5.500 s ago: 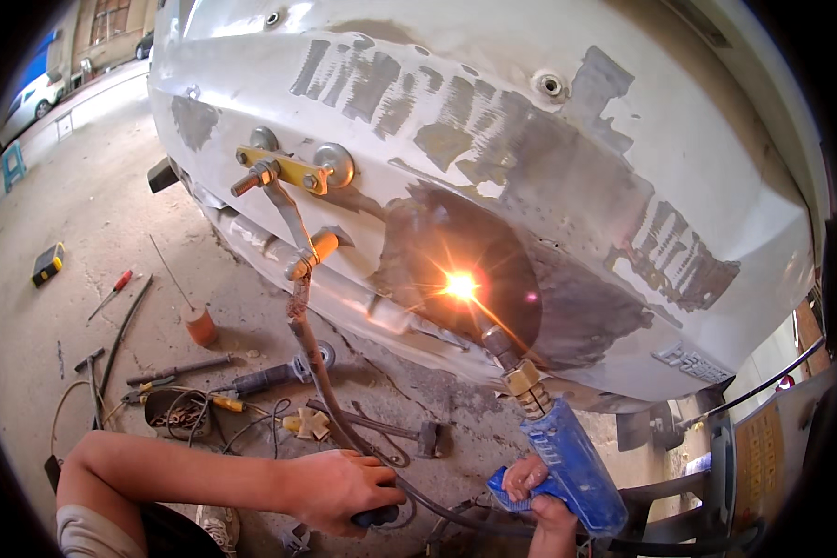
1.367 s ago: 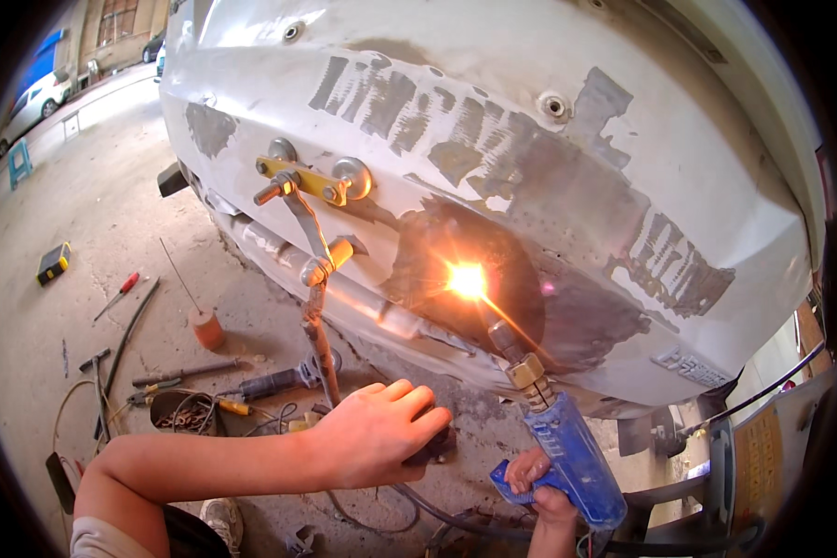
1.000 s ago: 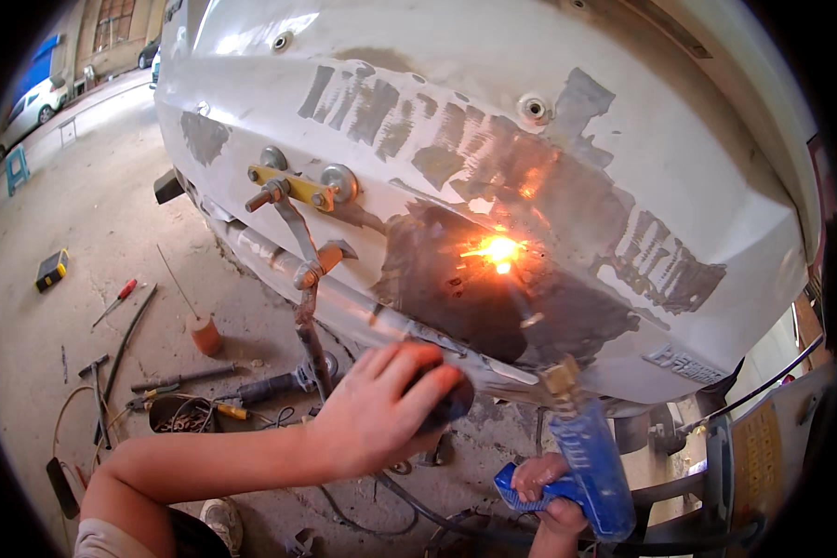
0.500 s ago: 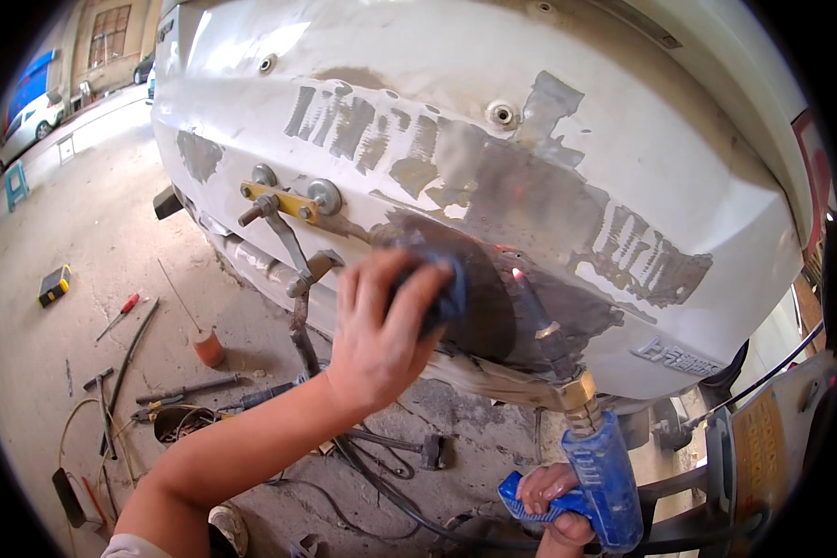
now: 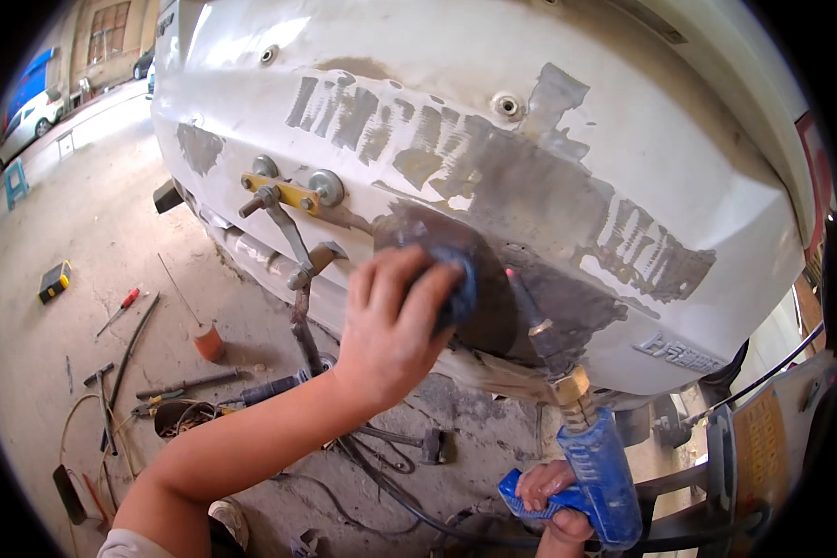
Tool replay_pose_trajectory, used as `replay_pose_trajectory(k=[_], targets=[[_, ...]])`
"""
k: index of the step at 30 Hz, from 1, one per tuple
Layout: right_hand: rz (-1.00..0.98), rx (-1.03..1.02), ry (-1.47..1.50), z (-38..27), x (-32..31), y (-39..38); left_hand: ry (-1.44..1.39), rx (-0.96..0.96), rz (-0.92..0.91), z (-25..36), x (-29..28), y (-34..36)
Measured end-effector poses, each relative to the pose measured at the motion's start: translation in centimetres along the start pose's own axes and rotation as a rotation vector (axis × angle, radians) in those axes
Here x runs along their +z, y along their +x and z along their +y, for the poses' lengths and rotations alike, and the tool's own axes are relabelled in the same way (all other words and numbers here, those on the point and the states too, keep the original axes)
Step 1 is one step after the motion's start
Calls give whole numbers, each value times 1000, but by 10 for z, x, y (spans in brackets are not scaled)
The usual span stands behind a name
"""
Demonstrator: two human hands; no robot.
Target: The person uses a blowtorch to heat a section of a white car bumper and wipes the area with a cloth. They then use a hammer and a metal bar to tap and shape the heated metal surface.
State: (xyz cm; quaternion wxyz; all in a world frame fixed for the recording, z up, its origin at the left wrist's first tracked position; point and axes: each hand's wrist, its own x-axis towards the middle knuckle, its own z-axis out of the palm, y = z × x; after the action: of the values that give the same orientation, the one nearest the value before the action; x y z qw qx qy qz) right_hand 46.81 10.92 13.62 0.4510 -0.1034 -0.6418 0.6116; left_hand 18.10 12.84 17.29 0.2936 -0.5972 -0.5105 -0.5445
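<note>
My left hand is closed around a dark blue cloth and presses it to the bare, dark-stained patch of a white car panel. My right hand, lower right, grips the handle of a blue spot-welding gun. Its brass collar and thin rod point up over the patch, and the tip glows reddish. Left of the cloth, a yellow bar bracket with round metal pads is fixed to the panel, and a metal linkage hangs from it.
Tools lie on the concrete floor: a red-handled screwdriver, a hammer, a yellow-black box and an orange-red cup-like object. Black cables run beneath my arms. A machine with a tan panel stands at right.
My left hand and the cloth have shifted slightly right on the patch. The gun's tip has moved a little left, and its glow is dimmer.
</note>
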Motion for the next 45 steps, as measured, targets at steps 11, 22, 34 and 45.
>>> replay_pose_trajectory(k=[11,22,34,45], targets=[[4,-12,62,14,-10,-3,79,92,-213,-1,-5,-17],[90,130,50,24,-16,-13,53,90,-536,-7,-22,-64],[62,134,51,36,-20,-4,10,51,-555,-11,-27,-74],[44,116,47,39,-25,-3,-2,49,-533,-10,-24,-75]])
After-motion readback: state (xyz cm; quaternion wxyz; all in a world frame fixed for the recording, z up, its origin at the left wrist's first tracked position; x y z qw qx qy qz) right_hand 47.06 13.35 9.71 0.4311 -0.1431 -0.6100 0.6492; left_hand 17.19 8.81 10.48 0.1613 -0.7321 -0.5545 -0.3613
